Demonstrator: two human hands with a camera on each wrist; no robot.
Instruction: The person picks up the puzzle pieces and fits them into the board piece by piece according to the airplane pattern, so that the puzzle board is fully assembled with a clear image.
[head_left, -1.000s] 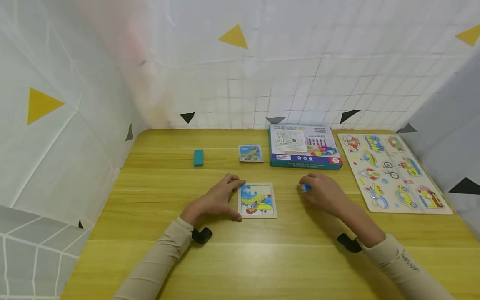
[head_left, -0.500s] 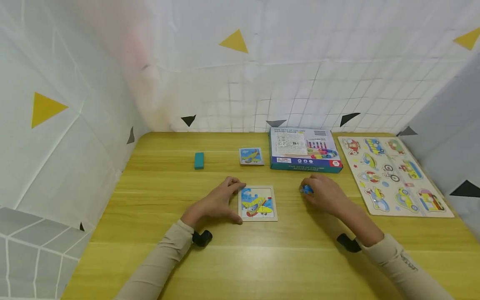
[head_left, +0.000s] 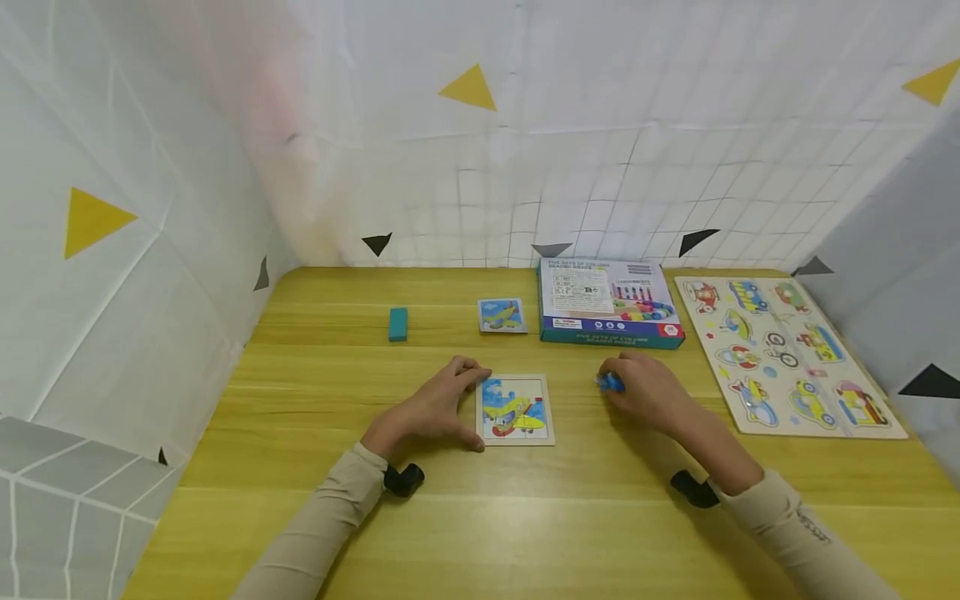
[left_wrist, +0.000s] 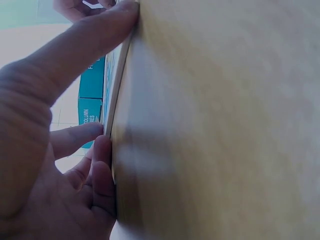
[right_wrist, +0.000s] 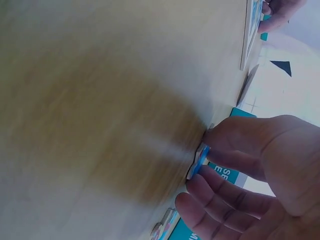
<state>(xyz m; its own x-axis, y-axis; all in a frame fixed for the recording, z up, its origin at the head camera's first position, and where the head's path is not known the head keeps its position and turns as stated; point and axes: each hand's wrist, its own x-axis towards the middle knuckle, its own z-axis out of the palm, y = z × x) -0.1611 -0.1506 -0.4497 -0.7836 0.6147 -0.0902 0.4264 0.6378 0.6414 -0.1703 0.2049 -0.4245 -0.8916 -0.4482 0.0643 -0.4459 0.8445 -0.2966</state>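
A small square jigsaw puzzle [head_left: 551, 408] with a yellow airplane picture lies on the wooden table; part of its upper right shows a pale backing. My left hand [head_left: 435, 407] holds it by the left side, thumb at the near corner and fingers at the far one. To the right, my right hand [head_left: 651, 390] pinches a blue puzzle piece [head_left: 612, 382] between thumb and fingers, low over the table. In the right wrist view the piece [right_wrist: 199, 161] stands on edge in the fingers; whether it touches the wood I cannot tell.
Behind the puzzle lies a small airplane picture card [head_left: 502, 316]. A teal block [head_left: 398, 324] is farther left. A flat toy box [head_left: 611, 302] stands at the back, and a large peg-puzzle board [head_left: 787, 358] covers the right side. White sheeting [head_left: 420, 200] walls the table's back.
The head view has tipped slightly, so everything sits a little lower. The blue piece has shifted slightly in my right fingers. My left hand keeps its hold on the puzzle.
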